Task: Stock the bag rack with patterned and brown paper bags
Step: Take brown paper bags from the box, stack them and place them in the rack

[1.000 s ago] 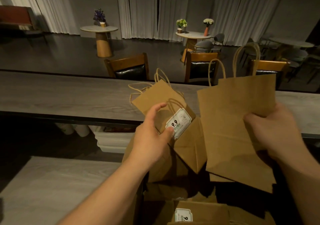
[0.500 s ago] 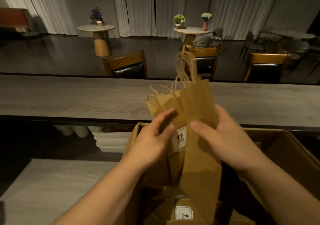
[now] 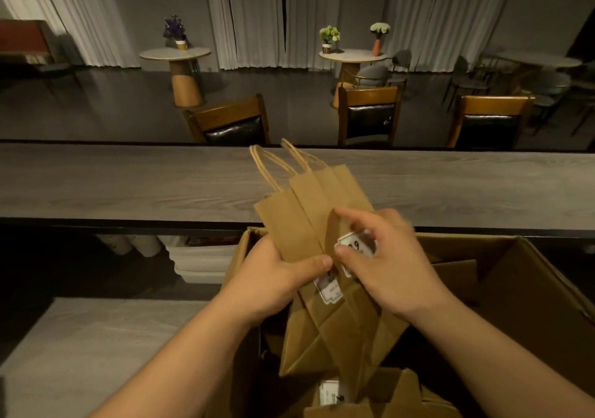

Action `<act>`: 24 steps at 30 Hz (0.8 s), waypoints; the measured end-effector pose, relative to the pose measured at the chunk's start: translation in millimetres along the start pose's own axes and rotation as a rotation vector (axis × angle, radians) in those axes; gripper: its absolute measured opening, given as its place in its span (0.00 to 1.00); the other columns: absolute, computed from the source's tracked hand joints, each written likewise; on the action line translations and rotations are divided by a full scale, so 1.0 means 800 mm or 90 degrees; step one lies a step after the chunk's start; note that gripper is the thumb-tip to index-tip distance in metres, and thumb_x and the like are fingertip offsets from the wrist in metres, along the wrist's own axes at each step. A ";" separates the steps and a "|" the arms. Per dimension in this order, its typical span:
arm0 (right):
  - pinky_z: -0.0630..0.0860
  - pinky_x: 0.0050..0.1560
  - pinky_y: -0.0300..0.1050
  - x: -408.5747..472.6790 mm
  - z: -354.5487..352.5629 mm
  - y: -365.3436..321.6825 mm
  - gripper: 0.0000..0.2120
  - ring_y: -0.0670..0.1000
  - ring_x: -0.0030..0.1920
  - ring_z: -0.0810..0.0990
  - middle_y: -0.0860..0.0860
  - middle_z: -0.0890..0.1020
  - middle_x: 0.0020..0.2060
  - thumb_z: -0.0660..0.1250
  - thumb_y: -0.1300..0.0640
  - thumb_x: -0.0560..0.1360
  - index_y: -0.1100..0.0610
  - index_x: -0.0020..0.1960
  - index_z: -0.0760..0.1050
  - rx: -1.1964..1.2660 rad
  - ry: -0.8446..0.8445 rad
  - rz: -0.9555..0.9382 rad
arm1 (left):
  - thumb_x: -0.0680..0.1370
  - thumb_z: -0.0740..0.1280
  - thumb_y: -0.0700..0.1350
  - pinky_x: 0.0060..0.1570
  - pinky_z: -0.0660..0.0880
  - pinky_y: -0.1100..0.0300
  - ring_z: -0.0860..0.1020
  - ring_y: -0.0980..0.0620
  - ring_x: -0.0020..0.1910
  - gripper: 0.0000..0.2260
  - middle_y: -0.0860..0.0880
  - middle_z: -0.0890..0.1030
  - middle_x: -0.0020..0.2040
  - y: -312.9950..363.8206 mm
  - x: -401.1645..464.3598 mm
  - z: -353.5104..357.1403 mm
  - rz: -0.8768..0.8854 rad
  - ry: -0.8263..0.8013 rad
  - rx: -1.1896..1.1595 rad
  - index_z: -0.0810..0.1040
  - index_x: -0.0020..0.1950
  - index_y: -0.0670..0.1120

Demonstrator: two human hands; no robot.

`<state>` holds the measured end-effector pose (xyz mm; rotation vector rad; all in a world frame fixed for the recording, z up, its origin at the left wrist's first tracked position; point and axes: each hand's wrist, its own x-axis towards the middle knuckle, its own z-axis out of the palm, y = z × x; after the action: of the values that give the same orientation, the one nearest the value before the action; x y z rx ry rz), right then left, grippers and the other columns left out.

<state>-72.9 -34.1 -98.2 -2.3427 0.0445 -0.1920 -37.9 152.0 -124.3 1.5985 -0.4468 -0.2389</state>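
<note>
A bundle of flat brown paper bags (image 3: 309, 218) with twisted paper handles is held upright over an open cardboard box (image 3: 528, 295). My left hand (image 3: 277, 276) grips the bundle's left side, thumb across the front. My right hand (image 3: 383, 256) holds the right side, its fingers curled around a white price tag (image 3: 355, 244) on the front bag. More brown bags (image 3: 380, 395) with white tags lie inside the box below. No patterned bags and no bag rack are in sight.
A long grey wooden counter (image 3: 128, 185) runs across just beyond the box. A lower grey surface (image 3: 80, 353) lies at the bottom left. White bins (image 3: 199, 263) sit under the counter. Chairs and round tables with flowers stand farther back.
The bag in my right hand has been brought against the ones in my left, and both hands now hold them as one bundle. My right fingers have closed on the tag.
</note>
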 end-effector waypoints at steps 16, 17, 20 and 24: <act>0.78 0.63 0.45 0.015 0.007 0.011 0.40 0.43 0.62 0.80 0.40 0.76 0.66 0.73 0.48 0.79 0.37 0.78 0.50 0.218 -0.222 0.115 | 0.72 0.79 0.51 0.60 0.81 0.50 0.83 0.59 0.57 0.23 0.58 0.85 0.56 0.006 0.007 0.004 -0.018 0.181 0.047 0.73 0.62 0.64; 0.80 0.61 0.47 0.016 0.004 0.016 0.35 0.45 0.59 0.83 0.43 0.79 0.65 0.72 0.49 0.80 0.39 0.78 0.55 0.192 -0.239 0.132 | 0.74 0.78 0.45 0.60 0.81 0.54 0.83 0.62 0.55 0.21 0.60 0.85 0.54 0.005 0.007 0.003 0.009 0.219 0.075 0.74 0.60 0.63; 0.78 0.46 0.41 0.022 -0.005 0.040 0.08 0.45 0.49 0.83 0.45 0.82 0.51 0.70 0.51 0.81 0.45 0.60 0.76 -0.059 -0.246 0.109 | 0.76 0.75 0.38 0.51 0.78 0.71 0.82 0.67 0.52 0.22 0.66 0.84 0.51 0.005 0.007 -0.001 0.066 0.273 0.061 0.73 0.56 0.63; 0.81 0.55 0.46 0.008 0.036 0.086 0.19 0.48 0.55 0.81 0.47 0.81 0.57 0.74 0.48 0.77 0.46 0.66 0.75 -0.321 -0.576 0.138 | 0.76 0.75 0.38 0.48 0.76 0.75 0.81 0.69 0.52 0.22 0.64 0.84 0.50 0.002 0.011 0.001 0.077 0.238 0.094 0.73 0.57 0.63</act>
<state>-60.6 -62.6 -166.5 -2.6704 -0.1104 1.0950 -31.0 147.3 -121.6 1.7071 -0.2731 0.1870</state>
